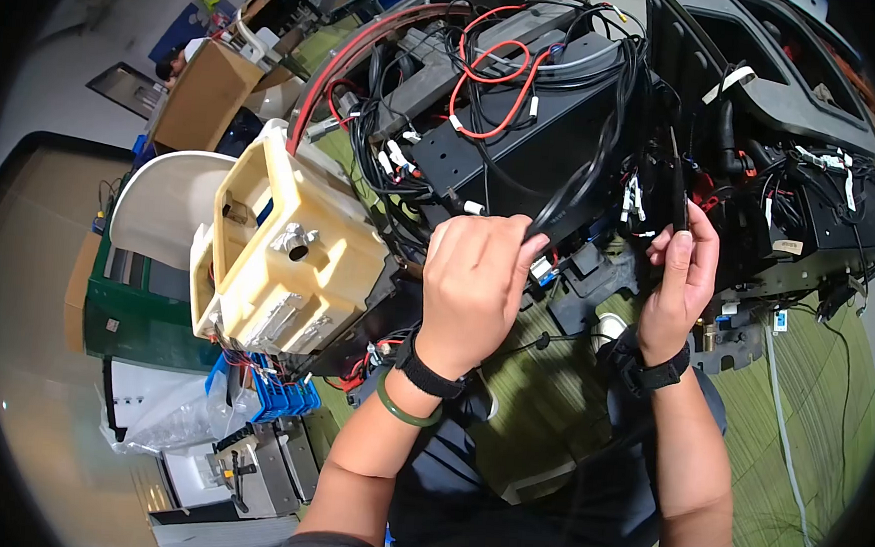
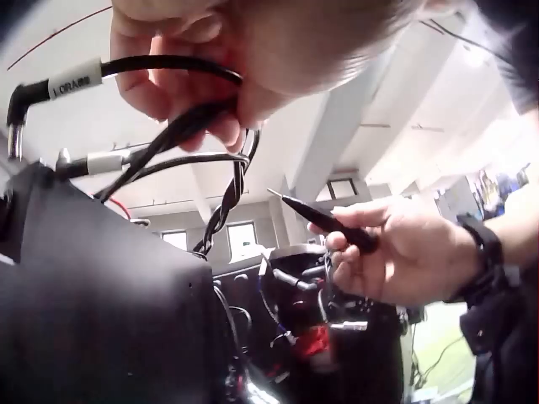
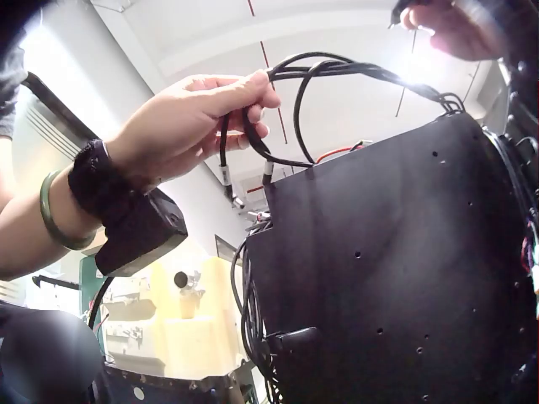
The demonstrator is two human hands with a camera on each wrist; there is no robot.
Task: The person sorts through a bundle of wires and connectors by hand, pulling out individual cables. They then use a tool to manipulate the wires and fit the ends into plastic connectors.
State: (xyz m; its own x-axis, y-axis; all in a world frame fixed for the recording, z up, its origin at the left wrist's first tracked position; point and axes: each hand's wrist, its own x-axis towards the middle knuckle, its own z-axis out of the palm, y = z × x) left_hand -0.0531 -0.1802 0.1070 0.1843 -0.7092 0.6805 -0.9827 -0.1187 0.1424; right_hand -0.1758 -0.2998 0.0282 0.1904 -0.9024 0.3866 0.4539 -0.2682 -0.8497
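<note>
My left hand [image 1: 472,286] grips a bundle of black cables [image 3: 337,66] above the corner of a black metal box [image 3: 387,252]. In the left wrist view, a right-angle plug [image 2: 29,105] with a white printed label [image 2: 76,78] hangs from one cable end. A second labelled plug [image 2: 76,164] lies close to the box's top edge. My right hand [image 1: 679,288] holds a slim black screwdriver [image 2: 324,220] between thumb and fingers, its thin metal tip pointing away from me. The screwdriver is apart from the cables. The palm hides part of its handle.
A cream plastic housing [image 1: 347,278] stands left of the box. Red wire loops [image 1: 486,131] and more cabling lie on top. At the right sits another black unit [image 1: 821,222] with wiring. A blue crate [image 1: 285,395] is at lower left, above green flooring [image 1: 781,395].
</note>
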